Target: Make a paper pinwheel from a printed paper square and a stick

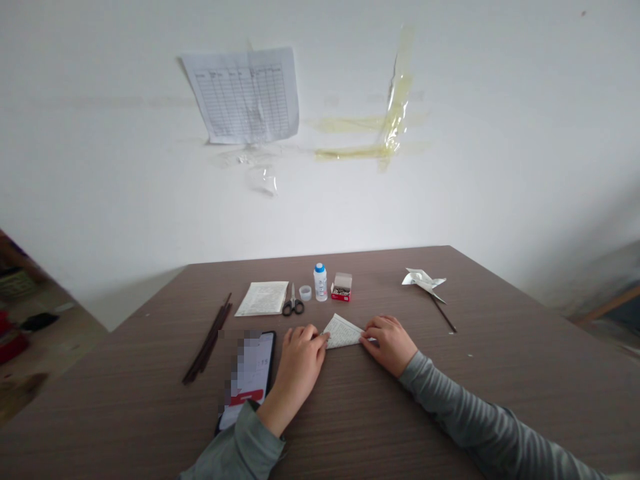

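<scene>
A printed paper [342,332], folded into a triangle, lies on the brown table between my hands, its peak pointing away from me. My left hand [303,353] grips its left corner, fingers bent and pressed together. At the right corner, the thumb and fingers of my right hand [389,343] pinch the paper. Beyond the triangle stand a white glue bottle [321,283] with a blue cap and an open red box [342,288] of small metal pieces. Black-handled scissors [293,303] lie beside a small clear cup [305,293].
A stack of paper [263,298] lies at the back left, with dark sticks [209,343] nearer the left side. A phone [250,380] is beside my left forearm. At the right lies a paper pinwheel [424,281] on a stick. A wall [320,220] rises behind the table.
</scene>
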`<state>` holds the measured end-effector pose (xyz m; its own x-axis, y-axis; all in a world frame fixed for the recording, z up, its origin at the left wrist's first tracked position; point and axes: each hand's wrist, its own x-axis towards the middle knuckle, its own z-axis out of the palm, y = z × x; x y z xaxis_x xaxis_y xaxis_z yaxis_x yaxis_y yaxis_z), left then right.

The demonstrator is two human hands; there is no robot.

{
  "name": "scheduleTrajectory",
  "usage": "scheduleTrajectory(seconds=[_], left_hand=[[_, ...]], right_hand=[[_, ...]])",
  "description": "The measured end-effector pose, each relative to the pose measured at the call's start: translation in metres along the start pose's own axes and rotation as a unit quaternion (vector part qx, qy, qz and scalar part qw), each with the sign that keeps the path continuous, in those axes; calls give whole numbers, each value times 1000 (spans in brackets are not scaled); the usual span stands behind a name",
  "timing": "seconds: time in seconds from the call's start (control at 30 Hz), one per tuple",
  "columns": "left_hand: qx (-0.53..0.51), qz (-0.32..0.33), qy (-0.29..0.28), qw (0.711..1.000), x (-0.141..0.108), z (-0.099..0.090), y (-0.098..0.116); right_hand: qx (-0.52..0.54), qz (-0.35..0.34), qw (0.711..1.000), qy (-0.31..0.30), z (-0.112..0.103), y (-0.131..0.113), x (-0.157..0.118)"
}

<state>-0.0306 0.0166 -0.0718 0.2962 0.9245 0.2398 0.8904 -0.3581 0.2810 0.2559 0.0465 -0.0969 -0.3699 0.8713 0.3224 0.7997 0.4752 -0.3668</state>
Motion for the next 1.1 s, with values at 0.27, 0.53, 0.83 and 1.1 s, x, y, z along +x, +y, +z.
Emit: scheduleTrajectory(seconds=[0.27, 0.53, 0.83, 1.1], left_hand=[[33, 15, 12, 999, 0, 7, -4], [61, 6, 5, 998, 0, 10, -1], [55, -7, -21, 998, 0, 3, 3], [68, -23, -20, 997, 4, -2, 14]], right_hand=[[-1, 31, 999, -19, 0, -2, 1], [-14, 61, 998, -27, -7, -12, 0], [-19, 74, 997, -31, -14, -23, 1], [-39, 51, 998, -16, -8, -21, -1]])
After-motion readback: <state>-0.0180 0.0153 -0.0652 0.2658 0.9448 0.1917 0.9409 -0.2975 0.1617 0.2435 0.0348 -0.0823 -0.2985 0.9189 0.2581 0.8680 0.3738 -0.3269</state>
